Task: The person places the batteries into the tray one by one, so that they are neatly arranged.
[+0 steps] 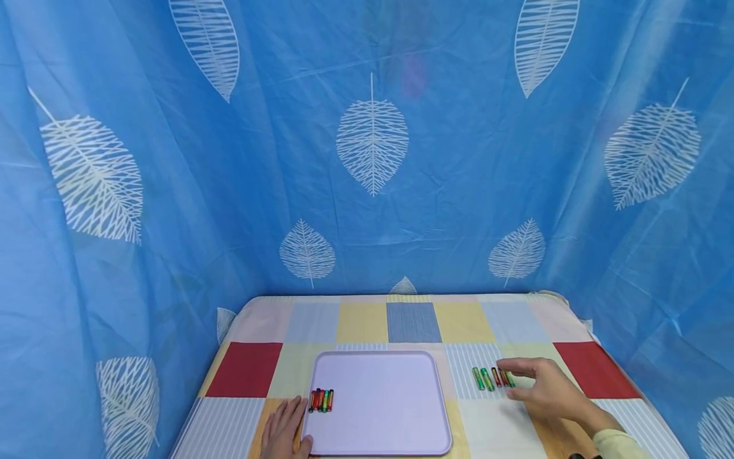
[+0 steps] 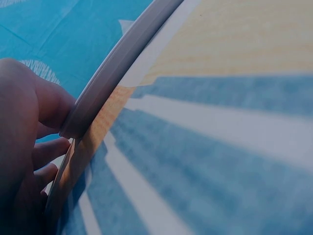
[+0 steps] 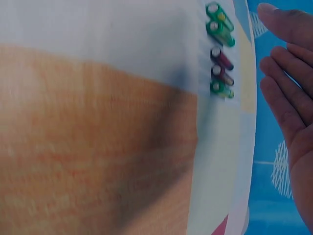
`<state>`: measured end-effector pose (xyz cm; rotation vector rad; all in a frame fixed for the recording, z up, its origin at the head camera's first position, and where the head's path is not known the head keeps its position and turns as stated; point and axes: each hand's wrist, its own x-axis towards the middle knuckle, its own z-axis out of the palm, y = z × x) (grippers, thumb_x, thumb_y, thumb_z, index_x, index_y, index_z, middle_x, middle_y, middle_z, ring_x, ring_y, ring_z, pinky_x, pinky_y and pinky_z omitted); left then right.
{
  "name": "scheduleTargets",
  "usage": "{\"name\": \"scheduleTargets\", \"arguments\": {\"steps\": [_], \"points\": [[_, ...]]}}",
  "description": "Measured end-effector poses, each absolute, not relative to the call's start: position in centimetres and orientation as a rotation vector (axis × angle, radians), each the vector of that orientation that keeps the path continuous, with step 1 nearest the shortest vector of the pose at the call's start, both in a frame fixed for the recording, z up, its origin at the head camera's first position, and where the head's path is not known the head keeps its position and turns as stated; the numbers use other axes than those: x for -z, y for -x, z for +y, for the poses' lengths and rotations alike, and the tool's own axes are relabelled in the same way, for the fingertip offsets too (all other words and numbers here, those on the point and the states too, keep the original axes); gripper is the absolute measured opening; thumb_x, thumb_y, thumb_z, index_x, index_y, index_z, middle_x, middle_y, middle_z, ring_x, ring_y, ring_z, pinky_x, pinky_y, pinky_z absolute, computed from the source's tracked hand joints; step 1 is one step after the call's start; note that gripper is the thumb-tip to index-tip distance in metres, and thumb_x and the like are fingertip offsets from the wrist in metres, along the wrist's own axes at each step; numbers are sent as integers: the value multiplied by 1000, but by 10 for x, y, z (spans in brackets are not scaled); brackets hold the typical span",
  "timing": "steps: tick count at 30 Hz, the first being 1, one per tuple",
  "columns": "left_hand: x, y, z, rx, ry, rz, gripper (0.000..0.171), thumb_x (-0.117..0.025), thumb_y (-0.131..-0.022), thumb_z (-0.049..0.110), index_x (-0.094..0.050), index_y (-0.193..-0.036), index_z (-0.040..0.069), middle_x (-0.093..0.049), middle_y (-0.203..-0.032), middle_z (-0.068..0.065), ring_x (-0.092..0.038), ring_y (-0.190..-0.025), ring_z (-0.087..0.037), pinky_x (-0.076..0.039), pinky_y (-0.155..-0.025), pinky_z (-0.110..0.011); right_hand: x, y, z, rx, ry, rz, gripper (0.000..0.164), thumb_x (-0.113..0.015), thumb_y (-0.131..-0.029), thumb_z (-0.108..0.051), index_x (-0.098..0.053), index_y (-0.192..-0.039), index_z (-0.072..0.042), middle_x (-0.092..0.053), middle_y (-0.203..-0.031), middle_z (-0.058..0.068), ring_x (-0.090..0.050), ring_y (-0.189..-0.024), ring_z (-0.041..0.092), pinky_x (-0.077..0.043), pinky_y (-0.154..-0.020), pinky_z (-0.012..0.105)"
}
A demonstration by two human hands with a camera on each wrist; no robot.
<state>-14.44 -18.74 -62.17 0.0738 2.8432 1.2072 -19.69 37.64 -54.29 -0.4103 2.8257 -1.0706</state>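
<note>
Your right hand (image 1: 545,389) hovers beside a row of batteries (image 1: 496,377) on the table (image 1: 493,424), thumb apart from the straight, empty fingers, partly hiding the end battery from the head camera. Your left hand (image 1: 283,430), cut off below, lies fingers outstretched, thumb touching the tray (image 1: 384,408), which carries more batteries (image 1: 325,400) along its left edge.

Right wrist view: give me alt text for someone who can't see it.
The right hand, fingers holding nothing, hovers near five batteries in a row, three green and two dark red, on a patchwork cloth.
</note>
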Motion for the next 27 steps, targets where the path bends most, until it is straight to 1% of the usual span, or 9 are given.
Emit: {"name": "scheduleTargets", "arguments": {"steps": [7,9,14,16,22,27], "points": [[622,145,-188,-1189,-87,2862,70,-69,-89,16,-55,-155,-5,-49,-162,-29,-28,-155,-59,-9,-127,-79,544,202,387,1022,307,2831,58,-94,-83,-16,-75,-137,-6,-76,-136,16,-74,-122,39,-67,-98,50],[622,145,-188,-1188,-88,2863,70,-69,-89,16,-55,-155,-4,-49,-162,-29,-29,-155,-60,-10,-127,-79,545,204,389,1016,305,2836,59,-94,-83,-15,-75,-137,-3,-76,-136,18,-74,-121,41,-67,-98,51],[620,144,-188,-1201,-75,2861,70,-69,-89,14,-55,-155,-5,-50,-162,-30,-28,-156,-59,-8,-128,-78,549,209,390,1014,251,2844,58,-94,-82,-13,-75,-137,-2,-76,-136,19,-74,-122,42,-66,-99,53],[619,144,-188,-1204,-66,2858,69,-69,-89,13,-55,-154,-5,-50,-162,-30,-28,-156,-59,-8,-128,-78,552,210,390,1014,212,2842,59,-94,-82,-13,-76,-137,-4,-76,-136,17,-73,-123,41,-66,-100,53],[619,143,-187,-1222,-55,2838,70,-68,-89,14,-55,-155,-5,-49,-163,-30,-26,-157,-59,-6,-129,-77,562,216,392,999,209,2847,61,-94,-82,-14,-75,-139,-4,-76,-137,16,-73,-125,38,-64,-103,55],[622,141,-187,-1219,-66,2858,70,-69,-88,17,-57,-154,-4,-51,-161,-29,-29,-156,-58,-8,-128,-78,571,221,392,966,193,2858,59,-93,-82,-12,-76,-138,-6,-76,-137,15,-73,-125,36,-62,-106,58]]}}
